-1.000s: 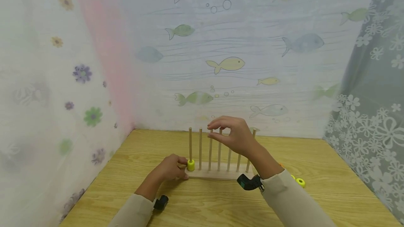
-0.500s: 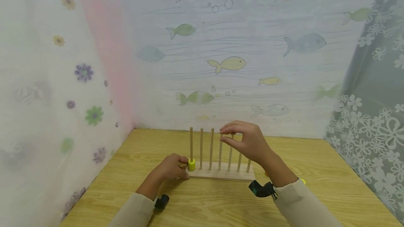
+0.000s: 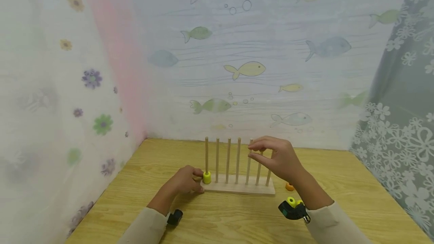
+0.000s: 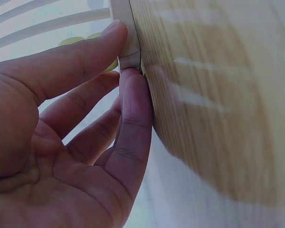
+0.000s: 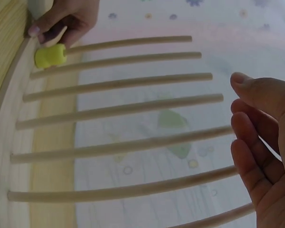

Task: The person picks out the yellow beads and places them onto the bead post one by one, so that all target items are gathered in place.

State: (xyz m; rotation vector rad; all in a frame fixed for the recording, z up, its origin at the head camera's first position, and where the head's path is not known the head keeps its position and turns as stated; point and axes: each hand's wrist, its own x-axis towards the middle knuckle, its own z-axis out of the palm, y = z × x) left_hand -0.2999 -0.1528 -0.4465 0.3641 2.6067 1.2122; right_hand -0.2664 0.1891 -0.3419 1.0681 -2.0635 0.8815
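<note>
A pale wooden peg rack (image 3: 237, 189) stands on the table, with several upright rods in a row. Yellow rings (image 3: 207, 177) sit at the foot of its leftmost rod; in the right wrist view these yellow rings (image 5: 51, 56) look stacked. My left hand (image 3: 184, 180) holds the left end of the base, the thumb (image 4: 115, 38) on the front and the fingers against the end and lower edge. Over at the right part, my right hand (image 3: 276, 157) hovers beside the rod tops, fingers gently curved with nothing between them. Whether a fingertip touches a rod I cannot tell.
To the right of the rack lies an orange ring (image 3: 289, 186), partly hidden by the right arm. Loose yellow rings (image 3: 291, 201) lie nearer, partly behind the wrist camera. A curtain printed with fish (image 3: 244, 69) hangs behind the table.
My right hand has moved rightward along the rod tops, from around the third rod to around the fifth. The left hand keeps its hold on the base.
</note>
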